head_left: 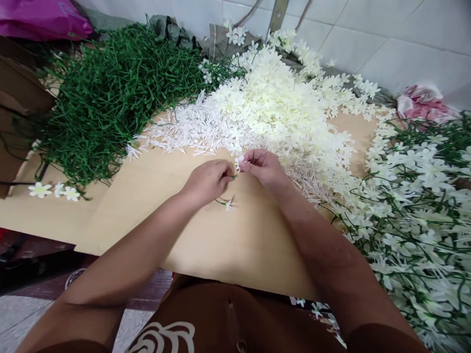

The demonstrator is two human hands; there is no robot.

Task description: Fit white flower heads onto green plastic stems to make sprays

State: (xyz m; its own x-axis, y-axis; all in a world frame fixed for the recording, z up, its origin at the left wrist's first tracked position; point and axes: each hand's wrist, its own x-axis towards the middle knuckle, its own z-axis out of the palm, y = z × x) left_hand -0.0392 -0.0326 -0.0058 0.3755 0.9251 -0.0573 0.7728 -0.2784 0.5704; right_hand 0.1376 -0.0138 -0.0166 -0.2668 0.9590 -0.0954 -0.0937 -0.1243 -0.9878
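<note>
A white artificial blossom (239,161) is pinched between the thumb and forefinger of the right hand (265,169), its fingers almost closed, over a cardboard-covered surface (221,245). Just beside it, a green stem tip (233,176) is gripped by the left hand (209,181), whose fingers are curled in toward the thumb. Below that hand, a sprig with white filaments (228,204) is seen; whether it is held cannot be told. Beyond the hands, loose white stamens (198,122) are spread, partly covered by a heap of cream petals (274,93). To the left, green stems (121,83) are piled in a mound, with a few yellow-centred blossoms (40,189) laid near it. At right, flowered sprays (423,220) are massed. A magenta bag (40,19) is seen at far left, a pink-and-white cloth (425,104) at far right, near a tiled wall (368,29).
</note>
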